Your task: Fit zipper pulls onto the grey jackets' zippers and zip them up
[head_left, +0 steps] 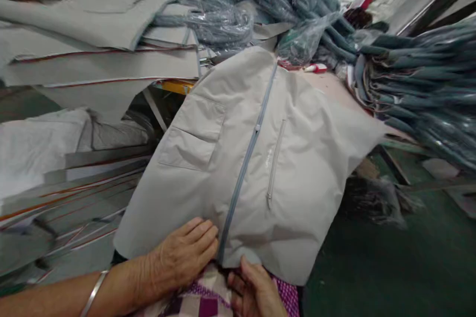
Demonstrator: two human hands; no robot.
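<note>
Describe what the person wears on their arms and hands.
Both hands are bare, without gloves. The left hand has a thin silver metal bangle on its wrist and no sleeve on the forearm. The right hand shows no ring; its wrist is out of frame.

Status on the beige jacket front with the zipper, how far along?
Done: the blue-grey centre zipper is closed along the beige jacket front, with the flap pocket and the zipped pocket in place. In hand: the left hand lies flat by the zipper's lower end; the right hand pinches the hem there. Left: the lower edge is rumpled; the sleeves are not visible.
</note>
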